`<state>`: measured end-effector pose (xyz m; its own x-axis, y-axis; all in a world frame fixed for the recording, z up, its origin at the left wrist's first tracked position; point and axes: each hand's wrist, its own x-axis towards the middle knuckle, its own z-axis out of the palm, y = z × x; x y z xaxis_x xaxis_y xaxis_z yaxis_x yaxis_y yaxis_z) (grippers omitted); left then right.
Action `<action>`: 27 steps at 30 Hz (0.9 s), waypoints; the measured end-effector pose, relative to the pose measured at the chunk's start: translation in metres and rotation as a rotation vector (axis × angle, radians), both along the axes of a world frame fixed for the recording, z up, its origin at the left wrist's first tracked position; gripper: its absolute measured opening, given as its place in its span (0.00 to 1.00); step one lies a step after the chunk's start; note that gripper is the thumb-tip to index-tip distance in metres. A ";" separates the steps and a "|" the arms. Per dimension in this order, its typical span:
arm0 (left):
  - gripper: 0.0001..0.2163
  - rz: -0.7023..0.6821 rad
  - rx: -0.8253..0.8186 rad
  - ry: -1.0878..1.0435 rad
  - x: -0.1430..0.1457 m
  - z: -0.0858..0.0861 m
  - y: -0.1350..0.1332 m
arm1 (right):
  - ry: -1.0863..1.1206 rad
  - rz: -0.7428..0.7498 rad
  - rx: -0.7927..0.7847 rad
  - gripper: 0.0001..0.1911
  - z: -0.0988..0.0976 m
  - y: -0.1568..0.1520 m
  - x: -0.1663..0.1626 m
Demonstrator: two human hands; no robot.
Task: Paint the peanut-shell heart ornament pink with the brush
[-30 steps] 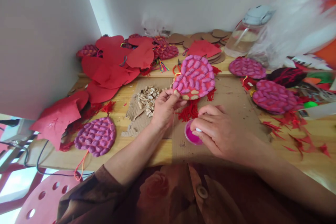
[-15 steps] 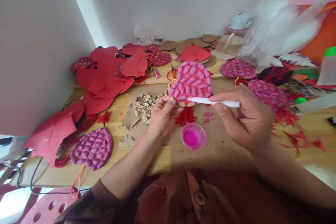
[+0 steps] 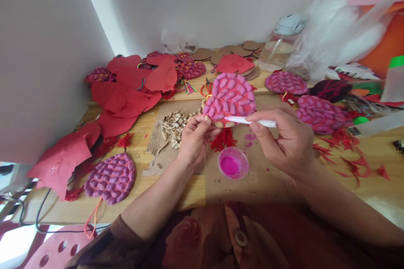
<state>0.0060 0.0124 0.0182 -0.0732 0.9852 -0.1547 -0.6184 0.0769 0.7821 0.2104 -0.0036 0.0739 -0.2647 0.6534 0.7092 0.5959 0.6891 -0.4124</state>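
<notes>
My left hand (image 3: 196, 138) pinches the lower left edge of a red, heart-like plaque (image 3: 234, 94) covered in peanut shells. Most shells on it are painted pink-purple; a few along the bottom edge are bare tan. In my right hand (image 3: 284, 138) is a white-handled paintbrush (image 3: 257, 121), its tip touching the shells near the lower edge. A red tassel (image 3: 223, 139) hangs below the plaque. Under it, a small clear cup (image 3: 243, 168) of magenta paint rests on cardboard (image 3: 261, 183).
Loose peanut shells (image 3: 175, 128) lie left of the plaque. A finished-looking purple shell plaque (image 3: 110, 178) and red cut-outs (image 3: 126, 94) cover the left side. A lidded jar (image 3: 279, 50), a plastic bag (image 3: 334, 38) and more shell plaques (image 3: 320, 114) stand or lie right.
My right hand and the paintbrush have shifted slightly left, bringing the tip a little along the lower shells. My left hand and the plaque stay almost still.
</notes>
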 end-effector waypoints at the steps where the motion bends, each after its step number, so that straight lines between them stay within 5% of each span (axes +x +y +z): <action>1: 0.14 0.006 -0.005 0.003 0.000 0.000 0.000 | 0.003 -0.004 0.007 0.09 0.000 0.000 0.000; 27: 0.16 0.002 0.021 0.049 0.002 0.002 -0.002 | 0.020 -0.013 0.010 0.09 -0.001 -0.003 -0.005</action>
